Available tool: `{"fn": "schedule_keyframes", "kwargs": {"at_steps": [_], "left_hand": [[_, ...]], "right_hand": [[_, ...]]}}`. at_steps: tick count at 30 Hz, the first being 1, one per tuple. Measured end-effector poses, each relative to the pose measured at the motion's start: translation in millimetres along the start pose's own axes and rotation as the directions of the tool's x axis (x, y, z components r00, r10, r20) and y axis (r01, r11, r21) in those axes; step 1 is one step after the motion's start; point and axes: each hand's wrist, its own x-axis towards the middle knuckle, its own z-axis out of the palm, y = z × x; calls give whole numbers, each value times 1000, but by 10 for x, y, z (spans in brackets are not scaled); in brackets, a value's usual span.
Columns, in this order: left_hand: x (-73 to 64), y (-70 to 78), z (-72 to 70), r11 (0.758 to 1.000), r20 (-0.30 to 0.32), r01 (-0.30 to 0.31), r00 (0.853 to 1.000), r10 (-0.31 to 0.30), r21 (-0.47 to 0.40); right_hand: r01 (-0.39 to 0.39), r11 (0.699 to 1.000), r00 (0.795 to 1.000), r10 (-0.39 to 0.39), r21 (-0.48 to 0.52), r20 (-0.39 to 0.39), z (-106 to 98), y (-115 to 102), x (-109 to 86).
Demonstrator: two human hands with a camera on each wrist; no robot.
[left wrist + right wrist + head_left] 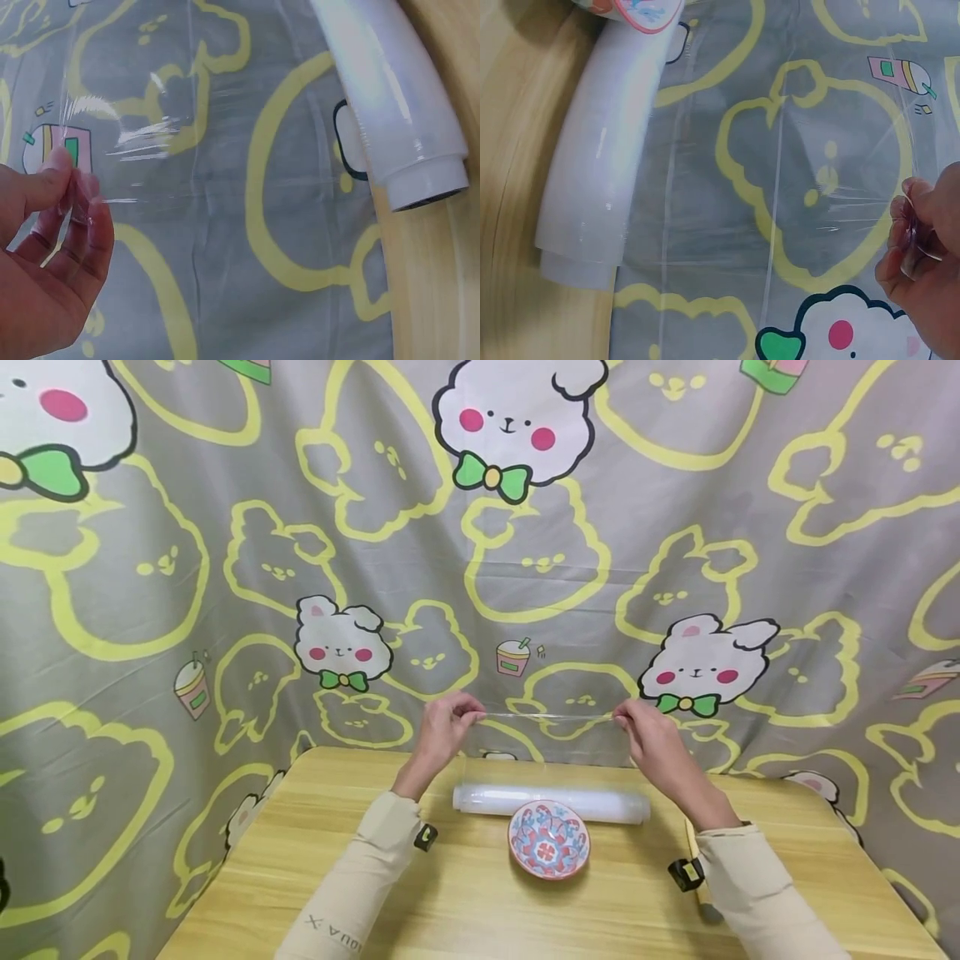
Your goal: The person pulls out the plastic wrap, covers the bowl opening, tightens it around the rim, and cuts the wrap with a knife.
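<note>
A clear sheet of plastic wrap [142, 142] is stretched between both hands, its top edge a thin line in the head view. My left hand [444, 733] pinches one corner between thumb and fingers. The opposite corner is pinched by my right hand [660, 747]. From the hands the film runs down to the roll of plastic wrap [615, 806], which lies crosswise on the table. In front of the roll sits a small bowl [549, 841] with a red and blue flower pattern, upright and with nothing visible inside.
The wooden table [465, 910] meets a grey curtain [420, 560] printed with white cartoon animals. Partly hidden by the right sleeve, a yellow and grey object [707, 910] lies on the table. Both wrists carry small black cameras.
</note>
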Motion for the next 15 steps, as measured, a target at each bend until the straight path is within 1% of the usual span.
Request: {"fn": "schedule_keyframes", "kwargs": {"at_steps": [5, 9, 15], "left_hand": [[49, 63, 2, 1000, -9, -12, 1000, 12, 21], [86, 105, -4, 1000, -15, -5, 1000, 5, 9], [119, 91, -34, 1000, -25, 4, 1000, -4, 2]], "right_hand": [[-2, 1000, 1000, 2, -1, 16, -52, 7, 20], [-3, 1000, 1000, 3, -9, 20, -93, 24, 54], [5, 1000, 1000, -5, 3, 13, -110, 24, 131]]}}
